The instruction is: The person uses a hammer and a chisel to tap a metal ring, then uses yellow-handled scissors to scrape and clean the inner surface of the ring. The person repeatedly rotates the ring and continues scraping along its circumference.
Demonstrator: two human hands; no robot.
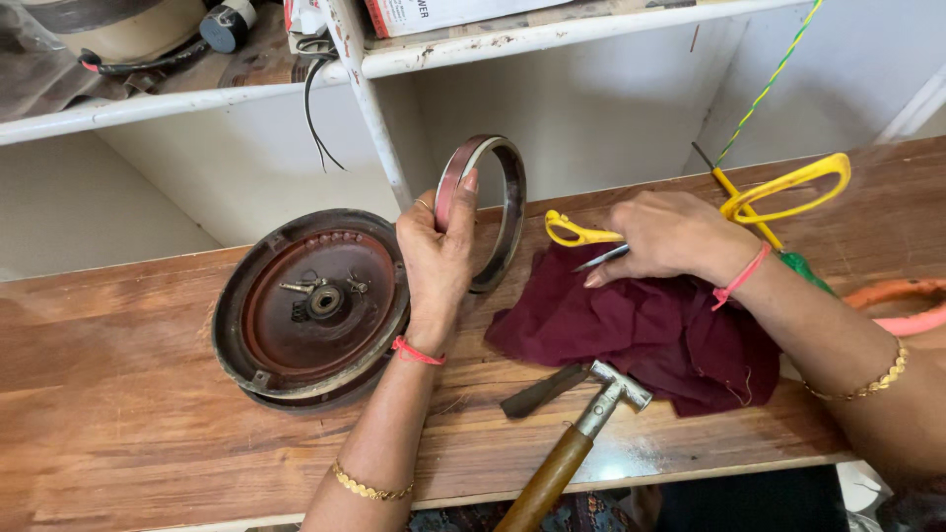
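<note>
While held upright above the bench: a reddish-brown metal ring with a pale inner rim (483,212) is kept on edge, just beside the white shelf post (370,108).
Left hand: the left hand (434,261) is closed on the ring's near rim, thumb on the outer band and fingers wrapped behind; a firm pinch is seen.
Right hand: the right hand (670,236) is curled loosely over the dark maroon cloth (650,330), and a thin metal tool (603,259) is pinched between its fingertips; how tightly cannot be told.
Handling: the ring is judged stiff, fairly light and smooth-faced, so slipping is possible; it is best taken across the rim's width, as now, not by the thin edge.
Beside the left wrist: a round rusty-brown metal housing with a central hub (313,305) is laid flat on the worn wooden bench (118,414).
Near the cloth: yellow-handled scissors (734,207) are partly covered by the right hand, and a wooden-handled steel hammer (576,443) is laid touching the cloth's lower edge, with a dark flat metal piece (542,391) just beside its head.
</note>
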